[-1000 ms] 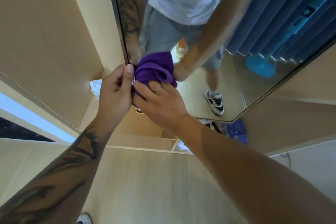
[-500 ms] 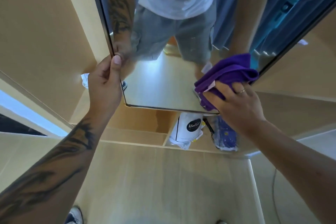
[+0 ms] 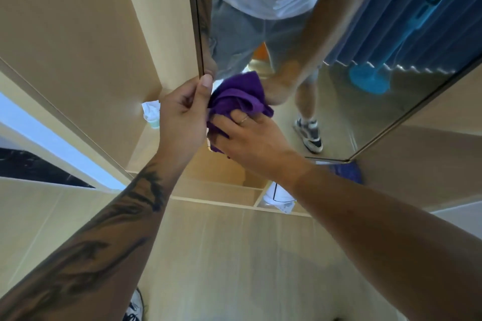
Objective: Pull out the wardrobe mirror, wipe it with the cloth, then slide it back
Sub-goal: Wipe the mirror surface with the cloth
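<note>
- Tall rectangular glass wardrobe mirror with thin dark metal frame (image 3: 339,101): stands pulled out from the light wooden wardrobe (image 3: 78,41), lower corners in view.
- Left hand (image 3: 182,114): thumb and curled fingers pinch the mirror's left frame edge near the bottom, steadying it.
- Right hand (image 3: 250,135): fingers spread and slightly bent over the bunched purple cloth (image 3: 237,96), pressing it flat to the glass at the lower left, just beside the left hand.
- Judgement, mirror: rigid, heavy for its thickness, fragile; glass is slick. Best held by the frame edge, never the face; it may swing under pressure, so bracing seems needed.
- Judgement, cloth: soft, light, crumples freely; a palm-and-fingers press should keep it from slipping.
- Step in hand: wiping; sliding back not yet done.
</note>
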Tool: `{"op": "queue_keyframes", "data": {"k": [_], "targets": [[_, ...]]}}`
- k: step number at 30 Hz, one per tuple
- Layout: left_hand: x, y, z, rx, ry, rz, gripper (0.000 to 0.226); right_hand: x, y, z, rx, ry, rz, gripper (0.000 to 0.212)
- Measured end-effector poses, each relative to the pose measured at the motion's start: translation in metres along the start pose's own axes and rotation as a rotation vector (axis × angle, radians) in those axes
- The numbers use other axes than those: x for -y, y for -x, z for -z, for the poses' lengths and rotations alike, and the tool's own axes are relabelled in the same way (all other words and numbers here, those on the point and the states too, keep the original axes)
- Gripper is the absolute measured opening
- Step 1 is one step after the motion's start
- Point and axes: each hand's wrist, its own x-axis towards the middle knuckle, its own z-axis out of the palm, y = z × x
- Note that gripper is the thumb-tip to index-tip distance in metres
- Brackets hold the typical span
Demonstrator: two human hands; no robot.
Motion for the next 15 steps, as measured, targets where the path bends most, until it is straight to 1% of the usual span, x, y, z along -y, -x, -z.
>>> {"op": "queue_keyframes", "data": {"k": [1,4,5,6,9,12,15], "targets": [[0.001,-0.001,0.001,0.006,0.006,0.006,0.026,0.001,-0.001,-0.002,-0.004,0.013,0.007,0.044],[0.002,-0.002,0.0,-0.012,-0.015,-0.007,0.023,-0.015,0.021,-0.003,-0.022,0.079,0.044,0.027],[0.001,-0.002,-0.001,-0.016,-0.019,-0.017,0.023,-0.022,0.034,-0.001,-0.015,0.108,0.041,0.026],[0.0,-0.003,-0.001,-0.02,-0.02,-0.021,0.024,-0.031,0.05,0.003,-0.009,0.137,0.034,0.027],[0.003,-0.002,-0.001,-0.05,-0.059,-0.019,0.038,-0.063,0.095,0.019,0.006,0.18,0.029,0.034],[0.003,0.003,-0.004,-0.074,-0.076,0.015,0.027,-0.084,0.127,0.031,0.021,0.219,0.033,0.044],[0.001,0.005,-0.007,-0.128,-0.062,0.013,0.029,-0.091,0.13,0.028,0.012,0.246,0.073,0.045]]}}
